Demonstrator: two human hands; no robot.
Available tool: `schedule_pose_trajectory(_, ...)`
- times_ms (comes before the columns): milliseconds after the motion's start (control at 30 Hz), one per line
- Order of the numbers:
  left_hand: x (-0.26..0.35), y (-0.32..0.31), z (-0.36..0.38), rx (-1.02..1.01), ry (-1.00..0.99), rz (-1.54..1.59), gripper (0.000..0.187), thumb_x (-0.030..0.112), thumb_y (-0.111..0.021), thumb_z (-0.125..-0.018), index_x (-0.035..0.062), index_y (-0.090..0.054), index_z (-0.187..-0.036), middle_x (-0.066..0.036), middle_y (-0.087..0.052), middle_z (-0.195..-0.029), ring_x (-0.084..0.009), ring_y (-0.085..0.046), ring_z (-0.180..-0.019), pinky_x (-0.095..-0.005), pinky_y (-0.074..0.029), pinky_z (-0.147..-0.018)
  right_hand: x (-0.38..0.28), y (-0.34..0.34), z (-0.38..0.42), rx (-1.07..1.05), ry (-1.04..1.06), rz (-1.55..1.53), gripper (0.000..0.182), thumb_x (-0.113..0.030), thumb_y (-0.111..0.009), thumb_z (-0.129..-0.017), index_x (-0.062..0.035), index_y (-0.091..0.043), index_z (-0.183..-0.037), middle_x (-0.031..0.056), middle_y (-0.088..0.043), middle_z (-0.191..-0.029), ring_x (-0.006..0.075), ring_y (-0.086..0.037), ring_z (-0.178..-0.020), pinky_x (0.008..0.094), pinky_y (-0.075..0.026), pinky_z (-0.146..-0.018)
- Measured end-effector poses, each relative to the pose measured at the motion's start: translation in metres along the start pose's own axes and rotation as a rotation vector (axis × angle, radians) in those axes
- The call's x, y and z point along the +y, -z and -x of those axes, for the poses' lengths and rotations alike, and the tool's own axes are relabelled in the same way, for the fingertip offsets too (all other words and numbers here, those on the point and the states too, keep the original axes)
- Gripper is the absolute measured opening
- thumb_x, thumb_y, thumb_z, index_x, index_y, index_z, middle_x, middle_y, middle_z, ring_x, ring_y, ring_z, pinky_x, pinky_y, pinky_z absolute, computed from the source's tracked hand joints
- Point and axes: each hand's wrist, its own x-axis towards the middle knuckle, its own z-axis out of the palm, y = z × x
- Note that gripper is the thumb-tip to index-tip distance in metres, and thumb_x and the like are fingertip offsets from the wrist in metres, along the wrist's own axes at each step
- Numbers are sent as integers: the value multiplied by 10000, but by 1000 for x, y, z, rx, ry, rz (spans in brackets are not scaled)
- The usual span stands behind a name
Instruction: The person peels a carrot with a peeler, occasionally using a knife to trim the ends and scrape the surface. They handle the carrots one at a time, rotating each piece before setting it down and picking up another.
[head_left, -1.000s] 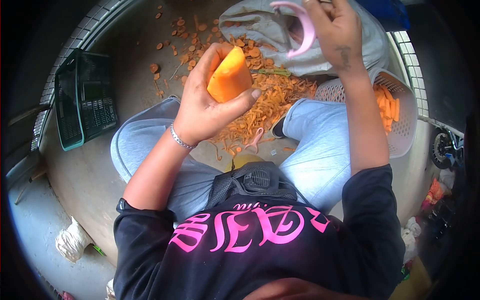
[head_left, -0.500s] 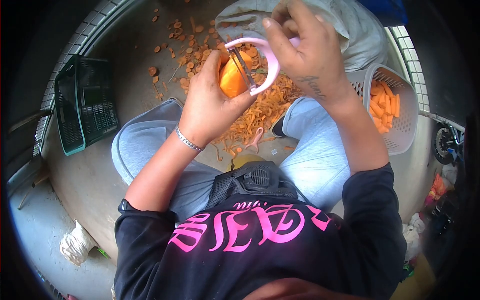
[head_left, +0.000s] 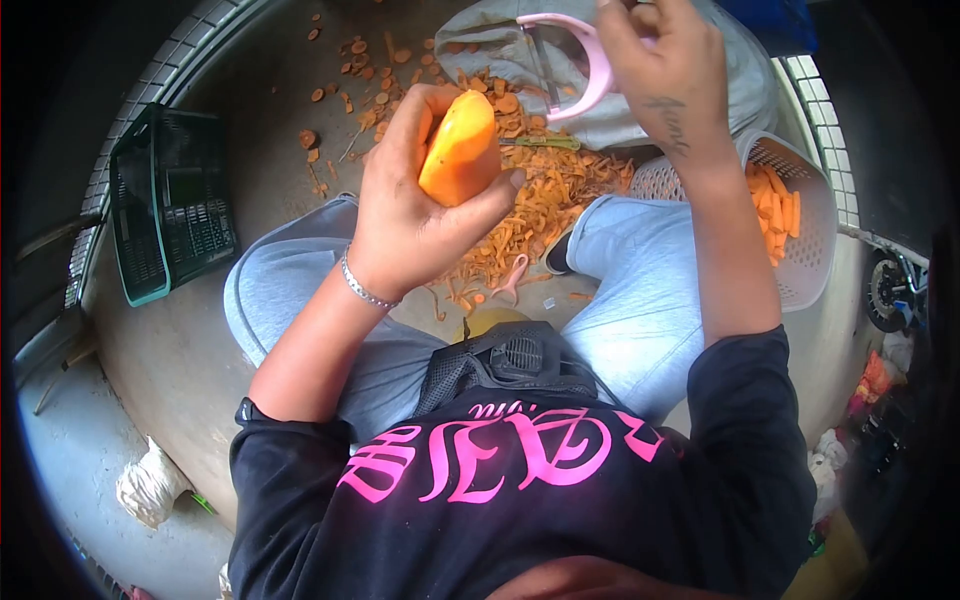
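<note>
My left hand (head_left: 405,205) grips a thick, bright orange carrot (head_left: 462,150), its smooth peeled side facing up. Up and to the right, my right hand (head_left: 665,70) holds a pink peeler (head_left: 597,75), its metal blade apart from the carrot. Part of the peeler's handle is hidden by my fingers. Beneath both hands, a heap of orange peelings (head_left: 550,190) covers the floor, with a knife with a green handle (head_left: 545,143) lying on it. A second, smaller pink peeler (head_left: 514,278) rests at the near edge of the heap.
A pale perforated basket (head_left: 815,270) on the right contains peeled carrots (head_left: 772,212). At left stands a dark green crate (head_left: 140,220). Behind the peelings lies a large grey-white sack (head_left: 725,60). Carrot ends (head_left: 355,68) are scattered on the floor at the back.
The pink peeler has come away from the carrot, moving up and to the right with my right hand. My left hand has tilted the carrot more upright.
</note>
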Motion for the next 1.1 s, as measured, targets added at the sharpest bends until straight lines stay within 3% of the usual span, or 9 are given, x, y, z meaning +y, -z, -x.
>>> schedule_pose_trajectory(33, -1, -4, -1, 47, 61, 97, 443, 171, -783, -688, 35, -510, -1010, -80, -592, -850, -181, -597, -786, -304, -485, -733, 2, -2, 2, 1, -13, -108, 88, -60, -602, -847, -23, -522, -847, 39, -515, -594, 81, -431, -502, 246, -347, -480)
schedule_pose_trajectory(100, -2, -6, 0, 11, 73, 94, 449, 178, -784, -687, 34, -509, -1011, -83, -590, -857, -181, -596, -791, -306, -486, -739, 7, -3, 9, -50, -38, -256, 86, -64, -589, -874, -24, -515, -891, -24, -485, -602, 18, -392, -551, 212, -321, -487)
schedule_pose_trajectory(233, -4, -7, 0, -64, 114, 103, 456, 185, -783, -682, 32, -510, -1012, -83, -584, -864, -173, -587, -797, -302, -484, -748, -4, 0, 12, -167, -67, -285, 89, -65, -599, -868, -10, -532, -887, -7, -505, -589, 30, -413, -539, 216, -328, -490)
schedule_pose_trajectory(333, 0, -9, 0, -68, 74, 55, 459, 180, -776, -676, 25, -510, -1017, -114, -600, -865, -230, -621, -796, -329, -499, -747, -4, -3, 15, -161, 0, -260, 87, -65, -611, -843, -12, -545, -858, 31, -521, -564, 91, -456, -500, 258, -357, -493)
schedule_pose_trajectory(433, -4, -12, -3, -36, 3, -126, 468, 171, -771, -671, 16, -508, -1026, -156, -621, -874, -315, -646, -802, -367, -517, -729, -8, -3, 15, -79, 309, -28, 79, -55, -618, -808, -12, -555, -828, 67, -525, -554, 183, -489, -479, 300, -381, -514)
schedule_pose_trajectory(533, -1, -13, -3, -32, -6, -158, 494, 156, -780, -659, 13, -503, -1042, -184, -630, -882, -376, -643, -817, -404, -527, -709, -12, -5, 17, -91, 334, -34, 84, -54, -630, -781, -16, -559, -808, 76, -525, -560, 246, -507, -487, 324, -391, -538)
schedule_pose_trajectory(800, 3, -1, 2, -139, -242, -164, 557, 110, -806, -634, 7, -527, -1105, -112, -624, -909, -246, -652, -798, -312, -504, -735, 3, 5, 2, -11, 568, 99, 88, -53, -633, -787, -31, -548, -783, 53, -511, -558, 202, -512, -485, 286, -370, -505)
schedule_pose_trajectory(967, 2, 4, 1, -238, -347, -95, 519, 104, -788, -626, 17, -521, -1062, -92, -598, -866, -230, -625, -762, -301, -493, -717, 10, 16, -1, -108, 32, -175, 100, -57, -618, -836, -22, -531, -871, -16, -500, -577, 29, -432, -520, 210, -320, -481)
schedule_pose_trajectory(1100, -1, 4, 1, -321, -205, -138, 590, 131, -787, -612, 8, -532, -1130, -104, -620, -914, -265, -638, -802, -321, -502, -749, -18, 21, 14, -311, -57, -303, 110, -46, -628, -807, -17, -554, -883, 0, -518, -572, 62, -459, -501, 230, -341, -493)
